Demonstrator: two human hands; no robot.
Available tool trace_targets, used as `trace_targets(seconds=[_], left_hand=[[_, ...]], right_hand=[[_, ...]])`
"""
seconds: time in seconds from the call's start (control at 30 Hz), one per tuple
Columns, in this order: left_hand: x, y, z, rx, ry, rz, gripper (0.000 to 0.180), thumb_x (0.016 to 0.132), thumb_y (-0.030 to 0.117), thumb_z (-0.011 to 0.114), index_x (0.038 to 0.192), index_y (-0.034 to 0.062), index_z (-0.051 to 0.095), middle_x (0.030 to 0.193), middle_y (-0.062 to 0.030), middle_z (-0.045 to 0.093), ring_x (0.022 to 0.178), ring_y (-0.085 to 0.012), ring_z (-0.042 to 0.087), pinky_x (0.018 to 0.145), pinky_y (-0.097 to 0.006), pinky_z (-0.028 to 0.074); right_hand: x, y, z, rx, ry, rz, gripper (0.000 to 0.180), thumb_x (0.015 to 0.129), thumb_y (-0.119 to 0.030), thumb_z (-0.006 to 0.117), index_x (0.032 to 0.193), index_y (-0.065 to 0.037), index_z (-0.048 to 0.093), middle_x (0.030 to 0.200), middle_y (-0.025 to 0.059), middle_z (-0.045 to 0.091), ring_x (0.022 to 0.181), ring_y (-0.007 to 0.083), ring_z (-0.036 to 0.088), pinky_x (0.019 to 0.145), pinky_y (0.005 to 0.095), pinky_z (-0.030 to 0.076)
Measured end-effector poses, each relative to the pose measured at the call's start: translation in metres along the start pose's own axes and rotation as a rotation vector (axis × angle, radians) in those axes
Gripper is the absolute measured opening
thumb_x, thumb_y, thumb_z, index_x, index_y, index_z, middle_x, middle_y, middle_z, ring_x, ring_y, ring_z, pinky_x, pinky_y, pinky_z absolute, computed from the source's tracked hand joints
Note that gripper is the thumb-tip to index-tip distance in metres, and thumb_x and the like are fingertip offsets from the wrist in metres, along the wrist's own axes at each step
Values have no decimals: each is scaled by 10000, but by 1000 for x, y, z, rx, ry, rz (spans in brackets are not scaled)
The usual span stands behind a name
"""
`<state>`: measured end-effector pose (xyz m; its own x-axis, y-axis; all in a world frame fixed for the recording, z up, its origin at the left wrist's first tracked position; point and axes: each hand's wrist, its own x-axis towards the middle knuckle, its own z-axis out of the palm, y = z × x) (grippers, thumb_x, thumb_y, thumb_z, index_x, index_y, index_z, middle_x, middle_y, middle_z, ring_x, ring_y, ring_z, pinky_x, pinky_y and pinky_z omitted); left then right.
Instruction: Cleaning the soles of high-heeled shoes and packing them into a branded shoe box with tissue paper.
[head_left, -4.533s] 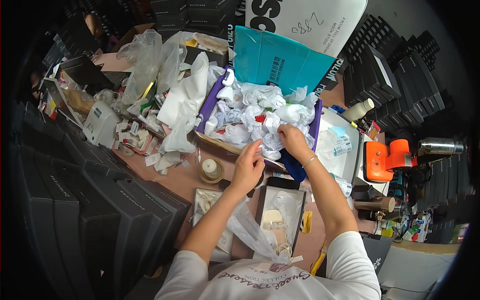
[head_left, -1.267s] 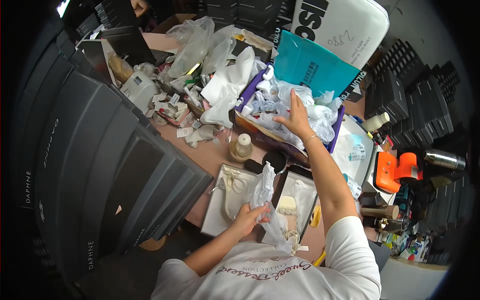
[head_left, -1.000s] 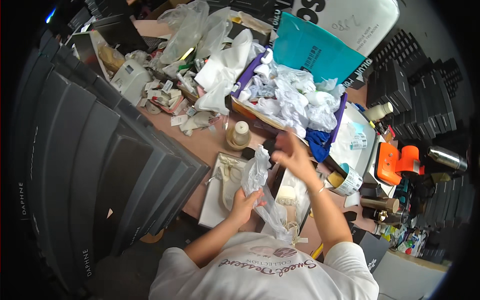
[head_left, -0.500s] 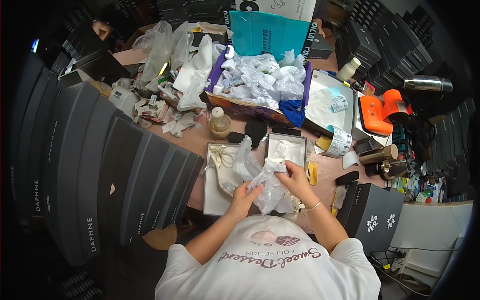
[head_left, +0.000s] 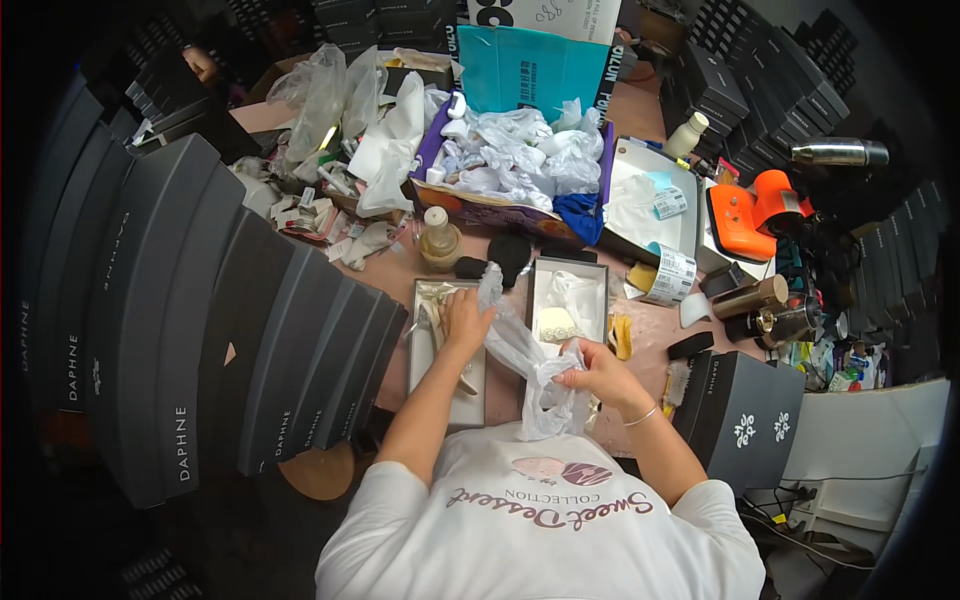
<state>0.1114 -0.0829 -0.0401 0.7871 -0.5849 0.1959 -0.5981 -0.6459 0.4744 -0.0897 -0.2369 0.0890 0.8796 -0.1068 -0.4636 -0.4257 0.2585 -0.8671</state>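
Observation:
My right hand (head_left: 603,380) grips a crumpled translucent plastic bag (head_left: 548,388), close to my shirt front. The bag stretches up and left toward my left hand (head_left: 468,322). That hand is over the left open shoe box (head_left: 420,375), at the upper part of a pale shoe (head_left: 466,384) lying inside. Its fingertips point down and are partly hidden, so I cannot tell whether they grip the shoe. Beside it, a second open box (head_left: 602,290) contains white paper (head_left: 570,292) and a cream piece with a decorated band (head_left: 556,324).
Dark shoe boxes (head_left: 190,330) are stacked at left, with more boxes (head_left: 742,420) at right. Behind the work area stands a purple-edged carton (head_left: 480,212) full of crumpled plastic. A pump bottle (head_left: 440,242), a label roll (head_left: 672,275) and an orange device (head_left: 740,222) are nearby.
My left hand has left the bag and moved up and left over the left shoe box. My right hand has moved slightly down and right, still gripping the bag, which is now stretched longer.

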Motion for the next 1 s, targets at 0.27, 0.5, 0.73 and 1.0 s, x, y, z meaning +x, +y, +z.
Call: trace_targets(seconds=[0.27, 0.5, 0.73, 1.0], left_hand=[[11, 57, -75, -1127, -328, -172, 277, 949, 249, 546, 1035, -3, 620, 879, 15, 622, 804, -34, 525, 719, -209, 436], [14, 84, -127, -1321, -277, 10, 275, 962, 220, 517, 1113, 8, 605, 997, -30, 641, 921, -90, 581, 844, -264, 462], [-4, 95, -113, -1797, -397, 81, 911, 808, 389, 705, 1446, 45, 154, 1374, -106, 382, 1265, -209, 380, 1076, -376, 272], [-25, 98, -101, -960, -220, -27, 277, 861, 124, 605, 1113, 8, 598, 1053, -62, 635, 956, -143, 581, 824, -282, 458]], right_hand=[[15, -17, -8, -228, 185, -412, 331, 823, -84, 673, 1131, -10, 579, 1199, 28, 521, 1016, 83, 525, 849, 250, 449], [41, -37, 18, 105, 133, -465, 253, 810, -65, 698, 1049, -3, 643, 1098, 34, 604, 967, 85, 555, 823, 256, 459], [34, -64, 5, 20, 384, -667, 138, 856, -103, 669, 970, -25, 658, 889, -16, 657, 791, 58, 569, 699, 238, 466], [-1, -55, -13, -385, 537, -503, 182, 791, -88, 709, 951, -15, 661, 852, 28, 660, 755, 86, 580, 662, 249, 469]])
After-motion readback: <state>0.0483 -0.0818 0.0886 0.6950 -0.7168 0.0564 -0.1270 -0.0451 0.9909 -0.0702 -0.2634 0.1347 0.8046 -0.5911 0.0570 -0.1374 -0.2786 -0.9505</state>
